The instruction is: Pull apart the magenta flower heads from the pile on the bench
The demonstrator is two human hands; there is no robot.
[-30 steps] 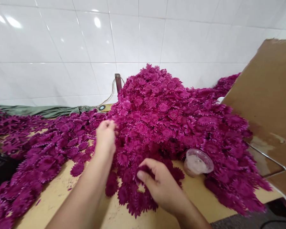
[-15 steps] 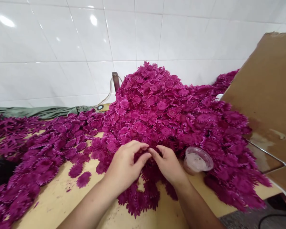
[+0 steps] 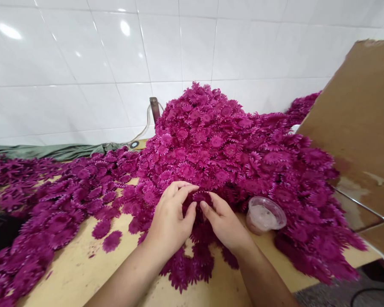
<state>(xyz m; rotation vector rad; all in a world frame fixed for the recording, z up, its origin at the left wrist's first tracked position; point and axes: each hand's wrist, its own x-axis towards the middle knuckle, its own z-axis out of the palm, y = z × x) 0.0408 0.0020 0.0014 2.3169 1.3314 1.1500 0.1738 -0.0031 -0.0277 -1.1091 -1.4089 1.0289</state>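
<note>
Between my two hands is a small magenta artificial flower (image 3: 201,196), tilted on edge. My right hand (image 3: 225,224) pinches it with thumb and bent forefinger. At its other side, my left hand (image 3: 171,217) curves round with thumb and forefinger apart, fingertips close to the petals; whether they touch is hard to see. Behind both hands rises a big heap of magenta flowers (image 3: 205,149). More flowers (image 3: 190,264) lie on the table beneath my wrists, partly hidden by my hands.
A clear plastic tub (image 3: 265,214) with whitish contents stands right of my right hand. A cardboard sheet (image 3: 358,128) leans at the right. Flat flower pieces (image 3: 60,213) cover the left of the yellowish table (image 3: 121,277). White tiles (image 3: 121,55) back everything.
My left thumb and forefinger have spread apart and drawn back from my right fingertips. The flower between the hands now shows more plainly, held in my right hand.
</note>
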